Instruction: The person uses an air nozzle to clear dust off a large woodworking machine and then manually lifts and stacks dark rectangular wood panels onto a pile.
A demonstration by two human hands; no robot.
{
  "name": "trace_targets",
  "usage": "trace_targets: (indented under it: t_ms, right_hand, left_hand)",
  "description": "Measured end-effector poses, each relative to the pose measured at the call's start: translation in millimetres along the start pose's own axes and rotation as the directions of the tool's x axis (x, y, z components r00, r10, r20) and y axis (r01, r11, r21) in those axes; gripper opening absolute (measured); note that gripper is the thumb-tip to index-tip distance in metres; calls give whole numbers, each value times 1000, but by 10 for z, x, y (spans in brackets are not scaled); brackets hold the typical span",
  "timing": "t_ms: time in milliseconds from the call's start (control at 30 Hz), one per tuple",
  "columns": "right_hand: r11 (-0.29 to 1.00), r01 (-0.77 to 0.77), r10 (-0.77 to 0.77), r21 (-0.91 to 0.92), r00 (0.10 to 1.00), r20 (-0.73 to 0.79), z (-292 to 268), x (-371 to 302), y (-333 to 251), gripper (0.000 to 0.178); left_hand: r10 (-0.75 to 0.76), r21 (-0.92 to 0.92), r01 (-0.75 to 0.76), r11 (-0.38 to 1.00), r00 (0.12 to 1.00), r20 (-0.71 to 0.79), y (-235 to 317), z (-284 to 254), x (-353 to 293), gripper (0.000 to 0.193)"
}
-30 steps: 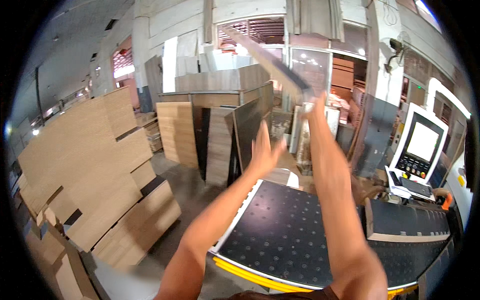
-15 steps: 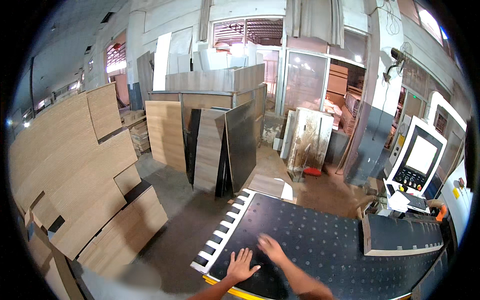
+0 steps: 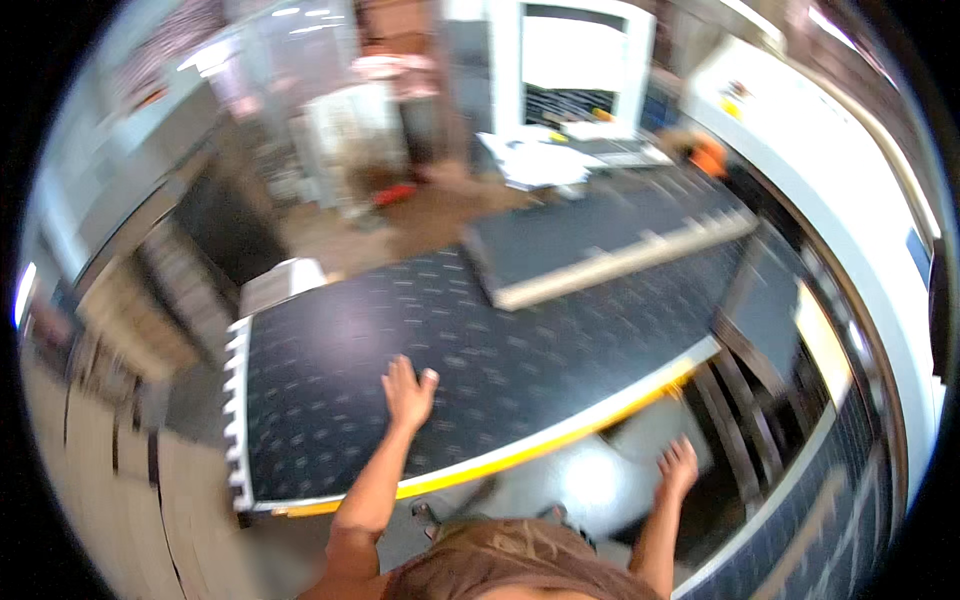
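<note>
My left hand [image 3: 408,395] is over the black table [image 3: 340,340], its fingers spread and thumb apart. Nothing is in it; whether the palm rests on the dotted surface or hovers is hard to tell. Beyond the table's front edge, over the floor, hangs my right hand [image 3: 678,467]. It is somewhat blurred, with fingers loosely apart and holding nothing. A yellow strip [image 3: 530,446] runs along the table's near edge, and a white toothed strip [image 3: 238,420] lines its left end. Black boards with pale edges [image 3: 600,240] lie stacked toward the table's far right side.
A white-framed control screen [image 3: 575,55] stands at the back, with papers [image 3: 540,160] below it. On the right is a long white machine housing [image 3: 800,150], and dark rails [image 3: 735,430] extend beside the table. Wood panels [image 3: 100,500] stand at the left.
The view has swung right and down, bringing the table's front edge and the rails into sight. My right hand has left the tabletop and moved right, off the edge; my left remains over the table.
</note>
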State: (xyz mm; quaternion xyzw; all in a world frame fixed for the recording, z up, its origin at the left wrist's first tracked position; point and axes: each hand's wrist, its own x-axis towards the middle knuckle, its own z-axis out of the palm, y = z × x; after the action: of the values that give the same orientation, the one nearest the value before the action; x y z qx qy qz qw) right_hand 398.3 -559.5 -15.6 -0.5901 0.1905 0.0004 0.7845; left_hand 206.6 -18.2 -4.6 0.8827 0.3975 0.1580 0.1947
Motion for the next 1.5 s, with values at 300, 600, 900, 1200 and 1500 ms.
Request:
trace_targets:
  t_ms: [300,600,900,1200,1500]
  right_hand:
    - [862,411,-487,-298,834,-258,492,2036,-784,48]
    - [943,226,-295,-242,908,-299,-709,3655,-1663,53]
    - [962,170,-219,-212,948,-232,-377,3371,-1531,52]
    - [941,-12,188,-338,850,492,-250,3654,-1716,77]
    - [931,294,-291,-218,956,48,150,7386,-2837,76]
  left_hand:
    - [-103,-855,172,489,985,140,1370,901,1856,94]
    - [-139,-921,114,371,988,66,2068,1375,1684,79]
    - [-252,-810,281,515,953,171,3828,1716,1349,82]
    - [-157,-821,195,536,979,130,4843,2638,1726,80]
    - [-157,-892,246,378,967,200,5969,3328,2463,83]
